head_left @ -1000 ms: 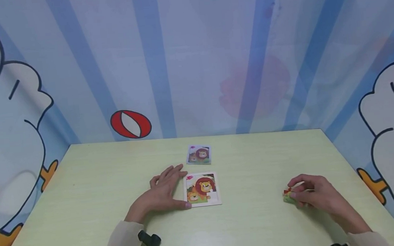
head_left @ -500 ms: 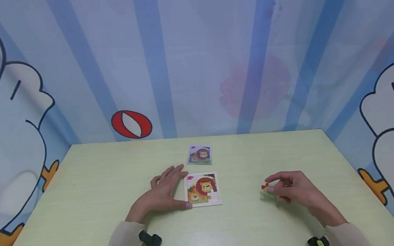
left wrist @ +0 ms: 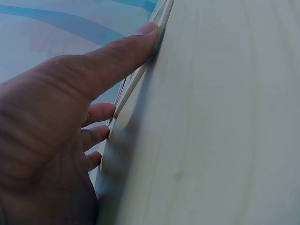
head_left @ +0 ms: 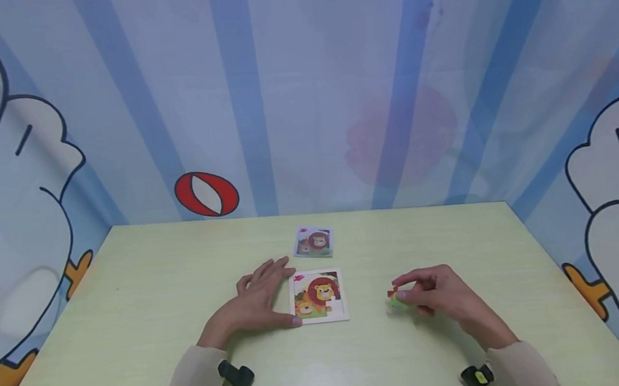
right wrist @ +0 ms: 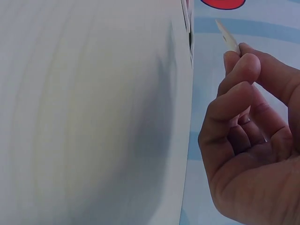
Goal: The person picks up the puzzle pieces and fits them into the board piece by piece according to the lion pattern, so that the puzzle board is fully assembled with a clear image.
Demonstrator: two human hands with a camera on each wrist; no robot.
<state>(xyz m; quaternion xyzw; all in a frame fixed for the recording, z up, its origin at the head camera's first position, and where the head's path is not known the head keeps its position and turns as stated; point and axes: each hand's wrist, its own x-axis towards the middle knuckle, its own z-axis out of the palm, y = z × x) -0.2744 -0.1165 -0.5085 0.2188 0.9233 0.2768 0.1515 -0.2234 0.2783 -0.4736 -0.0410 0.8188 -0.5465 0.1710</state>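
Observation:
A puzzle board (head_left: 319,320) with a white frame and a lion picture lies on the table, an unfilled white spot at its lower right. My left hand (head_left: 255,306) is spread along the board's left edge, thumb on the lower left corner and fingertips at the upper left. In the left wrist view the thumb (left wrist: 126,51) presses on the board's edge. My right hand (head_left: 443,294) pinches a green and red puzzle piece (head_left: 393,303) between thumb and index finger, to the right of the board. The right wrist view shows this piece (right wrist: 226,36) edge-on, raised off the table.
Behind the board lies a card (head_left: 313,243) with the same lion picture. The pale wooden table (head_left: 183,251) ends at a printed blue curtain (head_left: 302,96), which also hangs at both sides. Each wrist wears a small black camera.
My right hand has moved left across the table toward the board, carrying the puzzle piece. My left hand and the board have stayed in place.

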